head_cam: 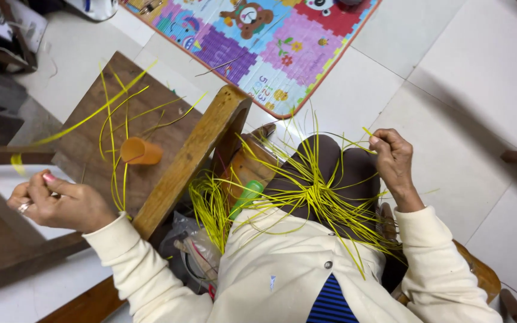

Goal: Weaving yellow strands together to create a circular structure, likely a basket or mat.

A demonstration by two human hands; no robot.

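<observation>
Strands of thin yellow strip [318, 191] lay fanned across the person's lap, over dark trousers, spilling toward a second clump [210, 209] that hung beside a slanted wooden beam [192, 158]. The right hand [393, 158] was raised above the knee, its fingers [379, 141] pressed together in a pinch on the end of one yellow strand; how many strands ran into that pinch was hard to make out. The left hand [55, 200] was held out past the near corner of the wooden surface [91, 140], fingers curled, thumb and forefinger nipping a long strip [85, 119] that arched up over the surface. The strip's far end blurred near the left edge of the view. An orange cup [140, 151] lay on its side near the middle of the surface, partly crossed by more yellow strips. A green handle [245, 198] poked out from under the lap bundle, its tip hidden. A plastic bag [192, 251] sat below the beam, its contents unclear. A colourful play mat [270, 48] lay on the tiled floor, cut off at the top.
</observation>
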